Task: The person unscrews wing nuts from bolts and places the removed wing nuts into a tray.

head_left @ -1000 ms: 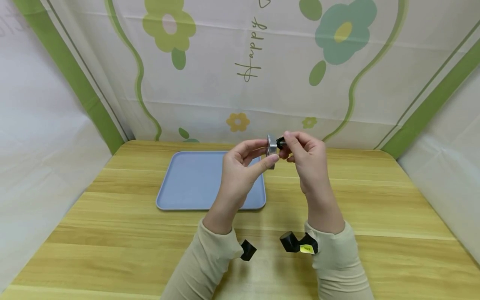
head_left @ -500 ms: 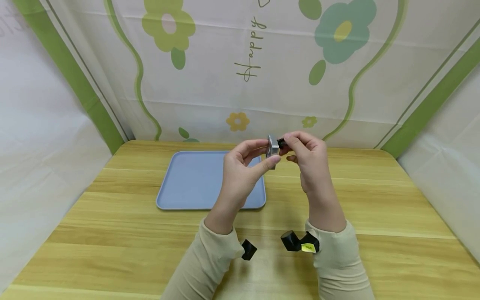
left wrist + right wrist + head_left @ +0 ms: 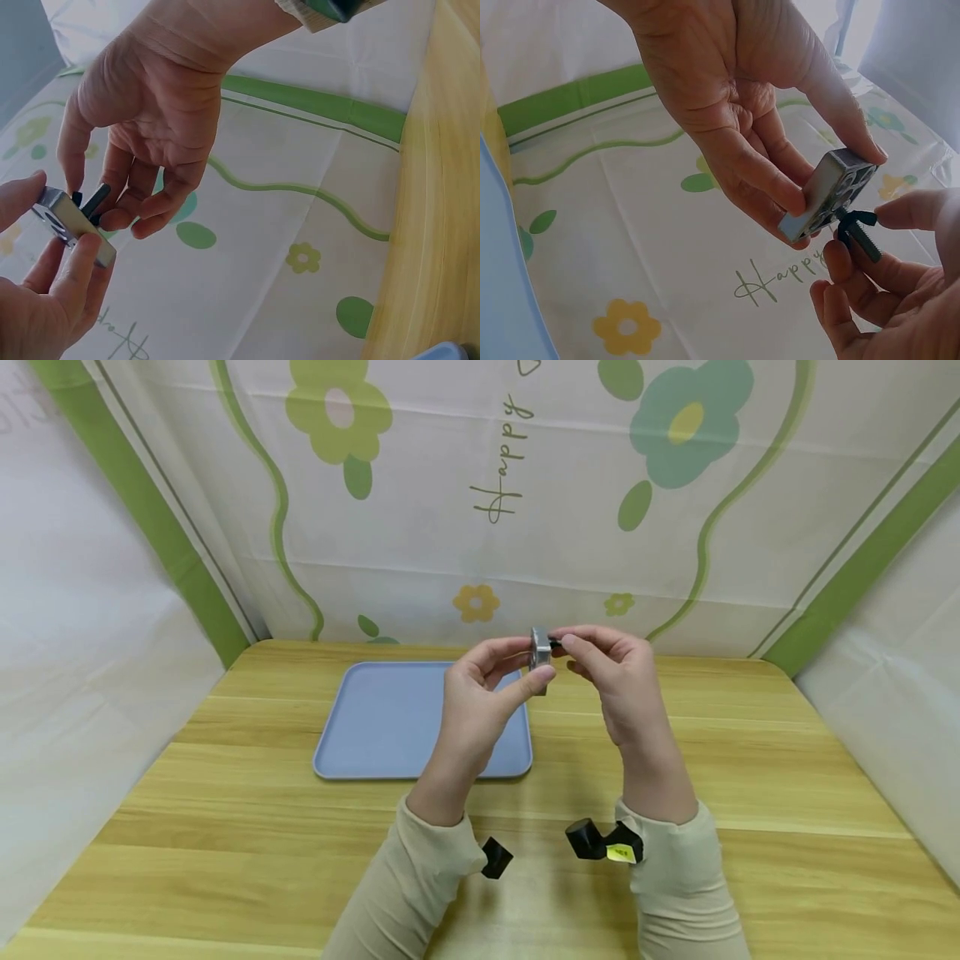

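Note:
My left hand [image 3: 474, 700] holds a small rectangular silver metal block [image 3: 540, 650] on edge between thumb and fingers, raised above the table. A threaded bolt [image 3: 868, 244] sticks out of the block's face, which shows round recesses in the right wrist view. On the bolt sits a dark wing nut [image 3: 861, 217], near the block. My right hand [image 3: 624, 685] pinches this wing nut, its thumb and forefinger at the wings. From the head, the right fingers cover most of the nut and bolt; in the left wrist view, the dark bolt [image 3: 96, 199] shows between both hands.
A blue-grey tray [image 3: 382, 727] lies on the wooden table [image 3: 225, 827], left of and partly behind the left hand. A white cloth [image 3: 420, 527] printed with flowers hangs behind the table's far edge. Black wrist mounts [image 3: 624, 843] stick out from the sleeves.
The right thumb and forefinger have shifted round the wing nut, the thumb lower and further left. The block has moved slightly left with the left hand.

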`<act>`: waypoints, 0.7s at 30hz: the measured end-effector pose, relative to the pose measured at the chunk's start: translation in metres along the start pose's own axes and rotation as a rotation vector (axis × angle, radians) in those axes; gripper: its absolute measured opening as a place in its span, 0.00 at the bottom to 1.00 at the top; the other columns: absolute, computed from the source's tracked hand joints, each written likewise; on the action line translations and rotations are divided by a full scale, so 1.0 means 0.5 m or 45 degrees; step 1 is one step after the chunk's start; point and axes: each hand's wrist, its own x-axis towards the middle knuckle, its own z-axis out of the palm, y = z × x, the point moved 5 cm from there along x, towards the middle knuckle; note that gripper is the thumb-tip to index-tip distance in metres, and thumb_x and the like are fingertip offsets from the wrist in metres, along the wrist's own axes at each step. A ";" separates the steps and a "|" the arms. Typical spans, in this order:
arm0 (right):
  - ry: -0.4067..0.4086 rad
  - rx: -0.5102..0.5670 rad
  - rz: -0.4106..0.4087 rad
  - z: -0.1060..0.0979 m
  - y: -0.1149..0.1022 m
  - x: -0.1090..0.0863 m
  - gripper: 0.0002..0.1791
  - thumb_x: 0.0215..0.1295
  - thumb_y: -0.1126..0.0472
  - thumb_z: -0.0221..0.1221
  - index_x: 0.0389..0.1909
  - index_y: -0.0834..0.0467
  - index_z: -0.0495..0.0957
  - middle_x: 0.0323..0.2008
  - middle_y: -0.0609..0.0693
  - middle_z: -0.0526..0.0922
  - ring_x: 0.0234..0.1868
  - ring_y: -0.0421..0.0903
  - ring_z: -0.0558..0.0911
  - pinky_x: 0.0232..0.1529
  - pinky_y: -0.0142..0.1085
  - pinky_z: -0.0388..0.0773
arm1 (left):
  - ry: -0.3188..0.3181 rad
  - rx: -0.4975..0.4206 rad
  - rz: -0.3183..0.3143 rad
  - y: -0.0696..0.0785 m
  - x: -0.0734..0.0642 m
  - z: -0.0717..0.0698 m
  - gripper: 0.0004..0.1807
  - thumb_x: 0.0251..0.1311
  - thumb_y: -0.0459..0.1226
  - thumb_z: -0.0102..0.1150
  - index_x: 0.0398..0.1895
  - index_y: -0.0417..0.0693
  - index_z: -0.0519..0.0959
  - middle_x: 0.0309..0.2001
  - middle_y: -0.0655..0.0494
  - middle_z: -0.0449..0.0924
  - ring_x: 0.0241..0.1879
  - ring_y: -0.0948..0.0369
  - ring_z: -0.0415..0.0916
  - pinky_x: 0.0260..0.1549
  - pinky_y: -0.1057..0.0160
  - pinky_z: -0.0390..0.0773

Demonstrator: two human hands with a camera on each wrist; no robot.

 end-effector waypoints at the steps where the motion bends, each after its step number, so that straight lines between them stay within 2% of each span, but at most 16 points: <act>1: -0.012 0.004 -0.015 0.000 -0.001 0.000 0.15 0.69 0.68 0.58 0.30 0.47 0.88 0.31 0.39 0.87 0.39 0.39 0.81 0.42 0.31 0.77 | 0.000 -0.006 -0.002 0.001 0.000 0.000 0.19 0.57 0.29 0.69 0.53 0.40 0.80 0.52 0.47 0.82 0.55 0.58 0.80 0.50 0.61 0.84; 6: -0.052 0.002 -0.073 0.002 -0.007 -0.003 0.14 0.66 0.72 0.59 0.36 0.51 0.88 0.36 0.40 0.87 0.44 0.41 0.79 0.52 0.34 0.77 | 0.004 -0.026 -0.013 0.001 0.000 -0.003 0.18 0.57 0.29 0.69 0.52 0.40 0.80 0.52 0.48 0.82 0.55 0.58 0.80 0.48 0.63 0.84; 11: -0.072 -0.072 -0.103 0.002 -0.010 -0.004 0.12 0.65 0.74 0.60 0.44 0.59 0.86 0.39 0.40 0.85 0.50 0.44 0.76 0.61 0.38 0.69 | 0.000 -0.029 -0.015 -0.001 0.002 -0.004 0.19 0.58 0.29 0.69 0.53 0.40 0.80 0.52 0.48 0.81 0.55 0.58 0.80 0.47 0.64 0.84; 14: -0.082 -0.117 -0.126 0.002 -0.011 -0.004 0.12 0.64 0.74 0.61 0.46 0.60 0.84 0.42 0.42 0.84 0.51 0.45 0.76 0.59 0.34 0.71 | -0.001 -0.035 -0.012 -0.001 0.002 -0.005 0.19 0.58 0.29 0.68 0.53 0.39 0.80 0.52 0.48 0.81 0.55 0.58 0.80 0.47 0.64 0.84; 18: -0.084 -0.126 -0.155 0.005 -0.012 -0.004 0.15 0.63 0.76 0.61 0.44 0.55 0.85 0.44 0.47 0.83 0.50 0.44 0.77 0.49 0.27 0.80 | 0.003 -0.044 -0.009 -0.002 0.003 -0.005 0.19 0.58 0.28 0.68 0.53 0.38 0.80 0.52 0.47 0.81 0.55 0.57 0.80 0.48 0.63 0.84; 21: -0.079 -0.138 -0.191 0.007 -0.013 -0.004 0.16 0.62 0.78 0.60 0.42 0.55 0.84 0.43 0.47 0.82 0.48 0.44 0.78 0.47 0.26 0.82 | 0.003 -0.048 -0.012 -0.002 0.003 -0.005 0.19 0.58 0.27 0.68 0.53 0.38 0.80 0.53 0.47 0.81 0.55 0.57 0.80 0.47 0.62 0.84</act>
